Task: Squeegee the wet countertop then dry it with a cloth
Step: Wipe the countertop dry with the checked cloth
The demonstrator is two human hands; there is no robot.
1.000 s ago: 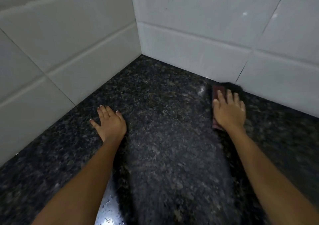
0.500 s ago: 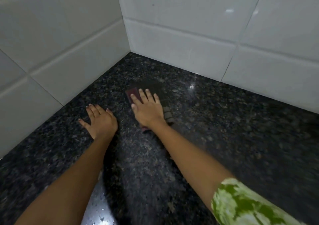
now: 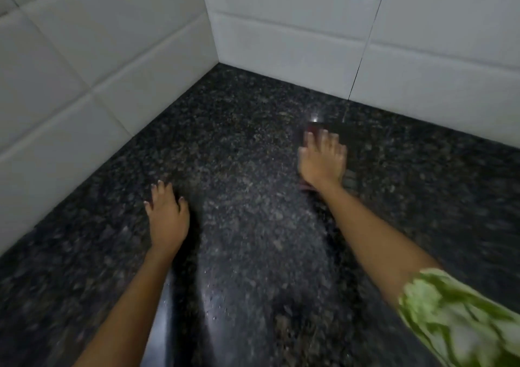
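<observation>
Head view: the right hand (image 3: pixel 322 161) lies flat on a dark cloth (image 3: pixel 342 134), fingers spread loosely and pressing down on it rather than pinching it, palm covering most of the fabric so only a reddish edge and a dark far margin show. Taking the tiled wall corner (image 3: pixel 218 60) as landmark, the cloth sits out from the corner along the right-hand wall, close to that wall's base, on the speckled dark countertop (image 3: pixel 253 226). The cloth's long axis seems to run roughly along the forearm, toward the wall, though blur makes this uncertain. The left hand (image 3: pixel 167 217) rests empty on the stone nearer the left wall, fingers slightly curled and apart, bracing. Droplets glint on the near stretch between the forearms, so the drying pass probably needs to draw away from the corner, and the right hand is already placed for it.
</observation>
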